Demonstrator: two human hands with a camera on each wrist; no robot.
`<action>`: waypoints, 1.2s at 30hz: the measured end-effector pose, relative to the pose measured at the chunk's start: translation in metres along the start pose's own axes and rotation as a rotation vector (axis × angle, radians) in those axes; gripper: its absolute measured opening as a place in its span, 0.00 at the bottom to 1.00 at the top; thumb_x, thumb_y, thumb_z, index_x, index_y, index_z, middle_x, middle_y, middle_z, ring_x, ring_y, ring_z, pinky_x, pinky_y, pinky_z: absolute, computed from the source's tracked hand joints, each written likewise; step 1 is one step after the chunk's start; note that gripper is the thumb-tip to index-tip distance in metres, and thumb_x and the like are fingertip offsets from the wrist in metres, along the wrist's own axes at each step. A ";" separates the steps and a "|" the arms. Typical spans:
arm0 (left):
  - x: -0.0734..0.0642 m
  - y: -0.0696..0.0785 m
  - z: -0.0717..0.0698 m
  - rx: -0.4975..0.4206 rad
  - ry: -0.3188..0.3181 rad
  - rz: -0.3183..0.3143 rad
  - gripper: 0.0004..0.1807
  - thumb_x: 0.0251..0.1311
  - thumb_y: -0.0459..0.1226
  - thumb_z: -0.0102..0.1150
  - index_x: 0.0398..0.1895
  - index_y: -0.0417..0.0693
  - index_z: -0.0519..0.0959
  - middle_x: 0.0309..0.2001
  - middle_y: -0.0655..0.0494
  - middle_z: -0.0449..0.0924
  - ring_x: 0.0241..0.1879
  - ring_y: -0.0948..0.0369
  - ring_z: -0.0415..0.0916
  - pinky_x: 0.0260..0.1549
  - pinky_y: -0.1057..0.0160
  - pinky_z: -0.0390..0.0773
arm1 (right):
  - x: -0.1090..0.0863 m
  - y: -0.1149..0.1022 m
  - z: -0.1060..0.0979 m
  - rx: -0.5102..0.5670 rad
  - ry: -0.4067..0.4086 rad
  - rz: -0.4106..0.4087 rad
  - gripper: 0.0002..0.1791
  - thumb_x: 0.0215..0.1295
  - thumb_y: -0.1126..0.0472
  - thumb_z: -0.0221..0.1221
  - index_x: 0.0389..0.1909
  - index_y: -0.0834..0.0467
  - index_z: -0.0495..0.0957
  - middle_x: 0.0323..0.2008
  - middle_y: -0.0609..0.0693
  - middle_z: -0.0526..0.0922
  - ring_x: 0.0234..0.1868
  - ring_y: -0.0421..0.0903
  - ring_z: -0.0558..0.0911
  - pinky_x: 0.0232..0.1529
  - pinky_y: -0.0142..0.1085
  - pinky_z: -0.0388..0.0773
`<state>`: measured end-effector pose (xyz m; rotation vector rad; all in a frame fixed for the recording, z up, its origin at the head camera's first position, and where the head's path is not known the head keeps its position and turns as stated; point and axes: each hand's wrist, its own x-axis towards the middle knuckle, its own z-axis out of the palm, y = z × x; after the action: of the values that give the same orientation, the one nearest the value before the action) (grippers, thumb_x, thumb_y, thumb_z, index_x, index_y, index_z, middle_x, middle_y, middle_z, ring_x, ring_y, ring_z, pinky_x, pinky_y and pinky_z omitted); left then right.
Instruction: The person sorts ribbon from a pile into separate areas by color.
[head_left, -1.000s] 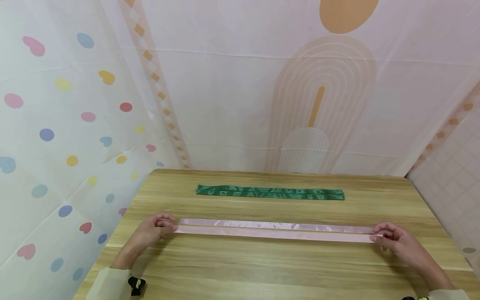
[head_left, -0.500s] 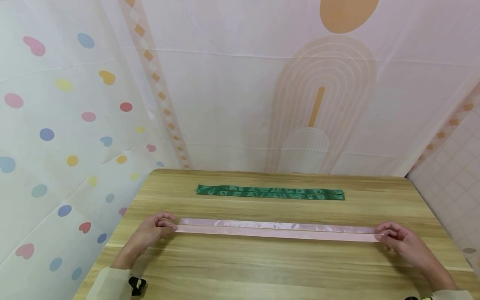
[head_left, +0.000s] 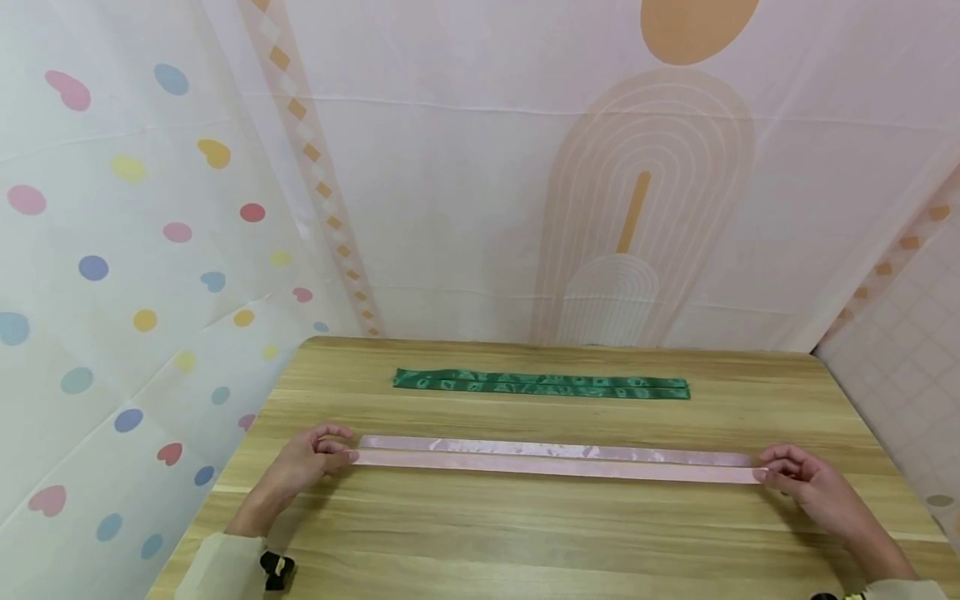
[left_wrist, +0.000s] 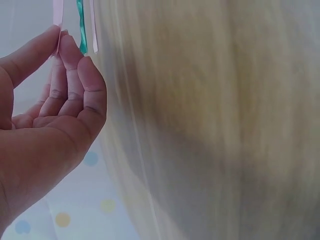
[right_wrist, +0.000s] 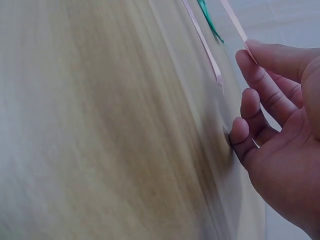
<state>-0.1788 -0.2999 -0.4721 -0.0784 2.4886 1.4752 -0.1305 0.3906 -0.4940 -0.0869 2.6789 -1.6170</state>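
Observation:
A light pink ribbon (head_left: 555,467) is stretched straight from side to side above the wooden table. My left hand (head_left: 303,462) pinches its left end between thumb and fingertips, as the held ribbon (left_wrist: 58,12) in the left wrist view confirms. At the other end my right hand (head_left: 806,483) pinches the ribbon (right_wrist: 236,22) with thumb and index finger, the other fingers loosely curled. Just behind it, a shiny mauve-pink ribbon (head_left: 555,451) lies flat on the table, nearly parallel. Neither hand grips that one.
Two green ribbon strips (head_left: 540,385) lie side by side toward the back of the wooden table (head_left: 525,542). Printed cloth hangs behind the table (head_left: 450,208) and along its left side. Black straps with small devices (head_left: 277,571) sit at the wrists.
My right hand has shifted slightly to the right, its pinch now at the light pink ribbon's very end. The left hand and the other ribbons stay about where they were.

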 end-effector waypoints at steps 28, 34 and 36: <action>0.006 -0.006 0.002 0.024 0.009 -0.058 0.25 0.61 0.37 0.67 0.58 0.35 0.72 0.41 0.51 0.84 0.40 0.59 0.75 0.37 0.64 0.70 | 0.006 0.011 0.004 0.009 -0.020 0.061 0.12 0.70 0.67 0.58 0.46 0.71 0.70 0.29 0.41 0.81 0.31 0.34 0.75 0.32 0.29 0.69; 0.010 -0.002 0.003 0.015 -0.011 -0.073 0.26 0.61 0.37 0.67 0.58 0.34 0.71 0.43 0.50 0.84 0.41 0.60 0.76 0.40 0.63 0.71 | 0.005 0.013 0.003 0.029 0.009 0.057 0.09 0.69 0.69 0.59 0.45 0.67 0.71 0.28 0.39 0.81 0.31 0.32 0.75 0.31 0.29 0.69; 0.010 -0.002 0.003 0.007 -0.013 -0.074 0.26 0.61 0.37 0.67 0.58 0.34 0.71 0.43 0.50 0.84 0.41 0.60 0.76 0.40 0.64 0.72 | 0.004 0.012 0.002 0.028 0.013 0.063 0.09 0.69 0.69 0.59 0.45 0.67 0.72 0.28 0.39 0.81 0.31 0.32 0.75 0.31 0.28 0.69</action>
<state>-0.1880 -0.2969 -0.4774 -0.1573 2.4522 1.4332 -0.1351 0.3941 -0.5059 0.0083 2.6391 -1.6423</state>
